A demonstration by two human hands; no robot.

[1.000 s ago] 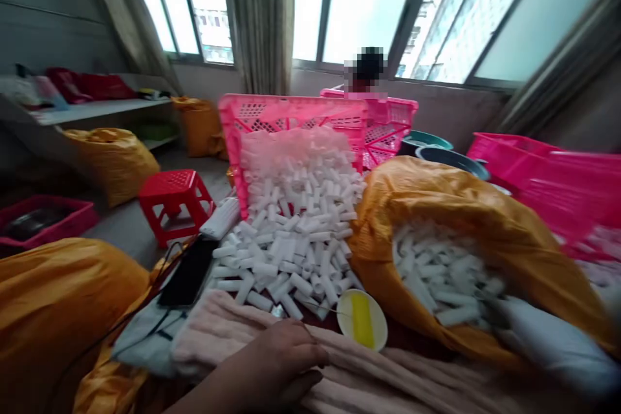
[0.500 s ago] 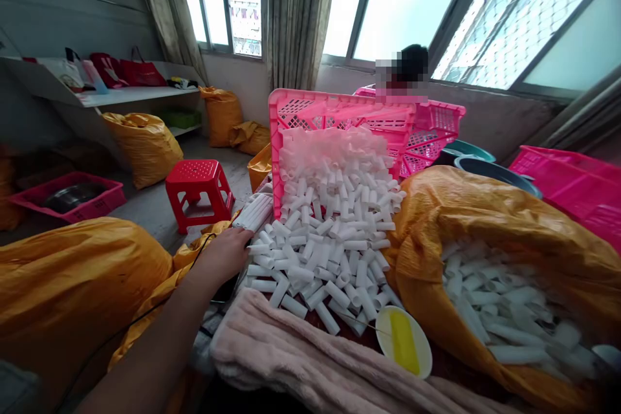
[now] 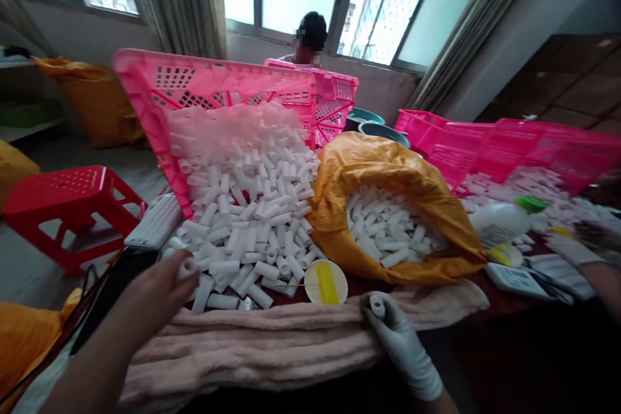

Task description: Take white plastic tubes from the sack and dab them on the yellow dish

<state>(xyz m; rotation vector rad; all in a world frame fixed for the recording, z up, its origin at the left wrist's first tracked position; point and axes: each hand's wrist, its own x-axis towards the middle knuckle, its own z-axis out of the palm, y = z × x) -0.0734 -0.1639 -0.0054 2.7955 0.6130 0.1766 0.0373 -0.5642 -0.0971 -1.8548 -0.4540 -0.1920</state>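
Observation:
Between the fingertips of my bare left hand (image 3: 158,288) is a short white plastic tube (image 3: 188,267), its hollow end facing me. The hand is slightly blurred, at the left edge of a heap of loose white tubes (image 3: 252,226). My right hand (image 3: 400,336), in a white glove, grips another white tube (image 3: 377,305) end-on, over the front edge of a pink plush towel (image 3: 262,336). Left of that hand lies a small white dish (image 3: 340,284) with a yellow block (image 3: 326,283) and a thin stick on it.
A pink plastic crate (image 3: 208,84) lies tipped behind the heap. To the right, an orange woven sack (image 3: 334,207) holds more tubes. A co-worker's gloved hand (image 3: 575,249) is farther right, near a green-capped bottle (image 3: 499,223). A red stool (image 3: 72,187) stands at left.
The view has swung right. My left hand has come back from the heap's far left edge with a tube in it. My gloved right hand has come into view holding a tube.

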